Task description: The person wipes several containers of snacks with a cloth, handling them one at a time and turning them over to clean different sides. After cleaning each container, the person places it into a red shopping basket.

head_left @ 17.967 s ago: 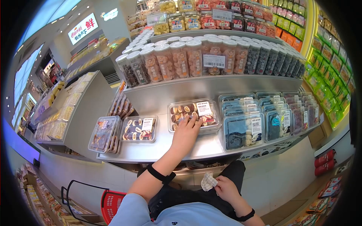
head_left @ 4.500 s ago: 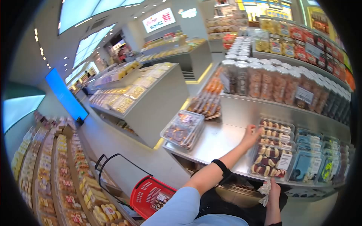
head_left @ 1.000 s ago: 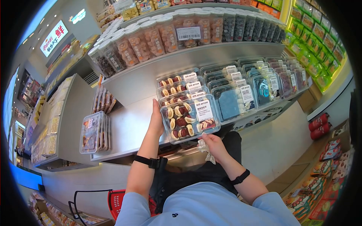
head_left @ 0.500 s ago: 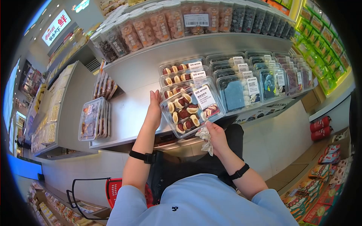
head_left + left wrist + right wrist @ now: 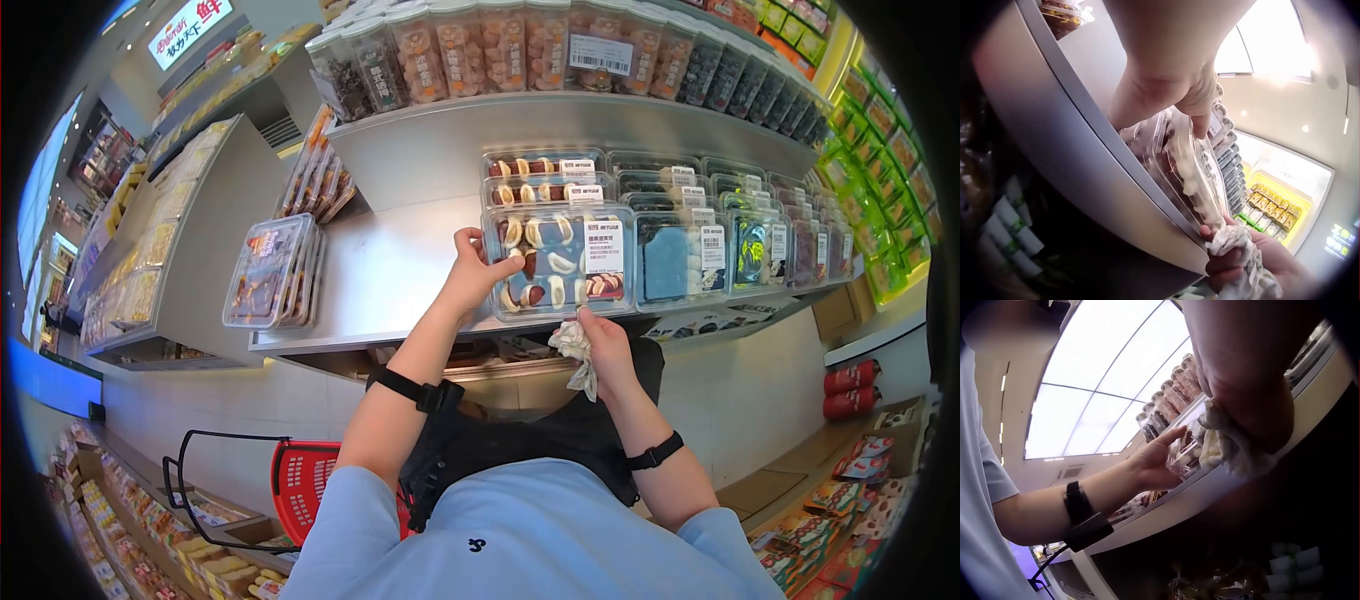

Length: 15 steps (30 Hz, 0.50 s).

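Note:
A clear plastic box (image 5: 558, 262) of stuffed dates with a white label leans at the front of a row of like boxes (image 5: 528, 168). My left hand (image 5: 474, 272) grips its left side, thumb over the lid, and the other fingers are partly hidden behind the box. At the box's lower edge is my right hand (image 5: 608, 352), which holds a crumpled pale cloth (image 5: 572, 345) with its fingertips right at the rim. In the left wrist view the box (image 5: 1179, 165) stands between both hands, close to the shelf's front edge.
Boxes with blue inserts (image 5: 682, 262) stand close on the right. A stack of boxes (image 5: 270, 275) is on the shelf's left end, and tall jars (image 5: 460, 50) line the tier above. A red basket (image 5: 305, 485) stands at lower left.
The box has turned from tilted to nearly square with its row. My left thumb has come over its lid. Compared with 18 seconds ago, the date boxes now stand in a leaning row.

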### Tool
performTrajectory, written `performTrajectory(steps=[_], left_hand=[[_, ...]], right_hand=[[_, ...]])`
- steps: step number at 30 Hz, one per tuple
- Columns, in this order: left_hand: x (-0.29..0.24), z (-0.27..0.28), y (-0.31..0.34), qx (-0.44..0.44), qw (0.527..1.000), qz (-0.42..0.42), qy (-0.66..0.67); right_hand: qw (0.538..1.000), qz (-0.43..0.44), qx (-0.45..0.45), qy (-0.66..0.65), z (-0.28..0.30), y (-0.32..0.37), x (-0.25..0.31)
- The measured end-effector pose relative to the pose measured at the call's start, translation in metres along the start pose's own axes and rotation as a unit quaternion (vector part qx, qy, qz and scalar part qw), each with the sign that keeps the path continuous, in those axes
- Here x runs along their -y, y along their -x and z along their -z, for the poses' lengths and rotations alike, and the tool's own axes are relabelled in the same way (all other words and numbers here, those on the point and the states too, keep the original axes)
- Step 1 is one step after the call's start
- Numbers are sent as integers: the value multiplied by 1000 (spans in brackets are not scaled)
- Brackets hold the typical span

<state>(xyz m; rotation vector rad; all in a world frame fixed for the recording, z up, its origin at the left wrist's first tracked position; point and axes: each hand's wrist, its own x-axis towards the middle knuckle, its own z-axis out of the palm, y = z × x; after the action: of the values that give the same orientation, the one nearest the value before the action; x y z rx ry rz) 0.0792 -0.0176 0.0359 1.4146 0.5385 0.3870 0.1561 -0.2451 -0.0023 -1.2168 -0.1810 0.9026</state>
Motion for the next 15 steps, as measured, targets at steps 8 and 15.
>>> performTrajectory(steps=[8,15], left_hand=[[18,12,-10,-6,991,-85,-108],[13,11,-10,-18,982,-113,-148]], right_hand=[[998,-38,15,57,8,-6,13],[998,-26,-37,31,4,-12,0]])
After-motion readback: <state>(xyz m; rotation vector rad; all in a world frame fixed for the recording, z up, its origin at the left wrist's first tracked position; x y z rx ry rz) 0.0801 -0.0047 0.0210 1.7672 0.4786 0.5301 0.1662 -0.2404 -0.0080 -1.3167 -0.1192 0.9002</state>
